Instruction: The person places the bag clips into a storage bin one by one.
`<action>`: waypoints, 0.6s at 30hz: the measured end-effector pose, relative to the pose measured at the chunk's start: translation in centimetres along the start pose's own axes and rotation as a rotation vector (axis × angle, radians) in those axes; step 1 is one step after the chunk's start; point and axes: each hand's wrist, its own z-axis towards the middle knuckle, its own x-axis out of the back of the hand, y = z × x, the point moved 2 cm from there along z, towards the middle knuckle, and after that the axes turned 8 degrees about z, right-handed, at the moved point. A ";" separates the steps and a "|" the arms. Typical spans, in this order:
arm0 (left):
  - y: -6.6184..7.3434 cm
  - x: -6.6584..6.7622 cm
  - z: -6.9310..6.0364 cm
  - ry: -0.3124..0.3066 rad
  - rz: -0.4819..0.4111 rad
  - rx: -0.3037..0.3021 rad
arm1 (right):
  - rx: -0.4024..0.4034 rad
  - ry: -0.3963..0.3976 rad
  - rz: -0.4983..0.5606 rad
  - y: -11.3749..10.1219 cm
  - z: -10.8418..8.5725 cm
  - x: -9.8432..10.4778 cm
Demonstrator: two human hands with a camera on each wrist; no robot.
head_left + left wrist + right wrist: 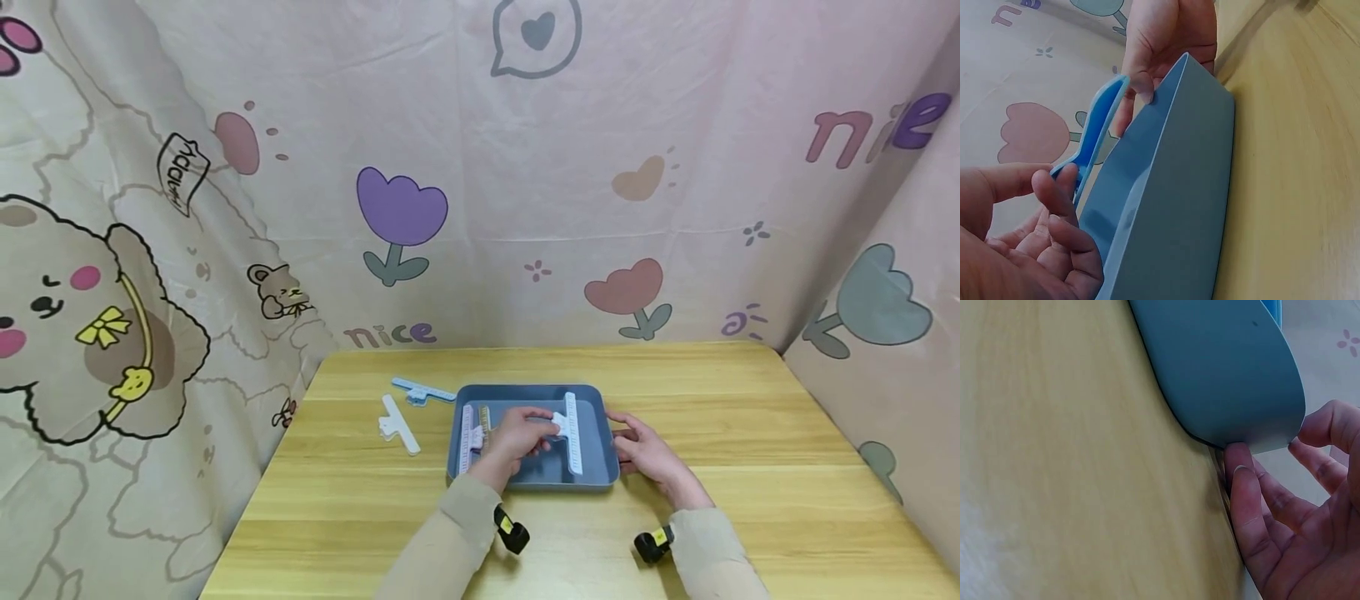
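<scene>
Just left of your left hand [519, 436], which pinches a blue clip [573, 435], lie a lilac clip [467, 439] and a half-hidden, perhaps tan clip [484, 419]; your right hand [649, 452] grips the tray [540, 485]

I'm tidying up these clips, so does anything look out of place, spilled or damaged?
Nothing visible looks spilled or damaged. Only the white clip and blue clip might seem askew: they lie at different angles on the table, left of the tray, while a pale purple clip lies inside it.
</scene>
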 end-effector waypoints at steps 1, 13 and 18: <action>0.1 -0.2 0.1 -0.002 -0.005 -0.002 | 0.001 0.002 0.002 0.0 0.0 0.0; -0.2 -2.8 0.7 -0.001 0.023 0.023 | 0.005 0.003 0.017 0.2 0.0 0.2; -0.3 -3.5 0.8 0.003 0.049 0.027 | 0.002 0.003 0.015 0.1 0.1 0.2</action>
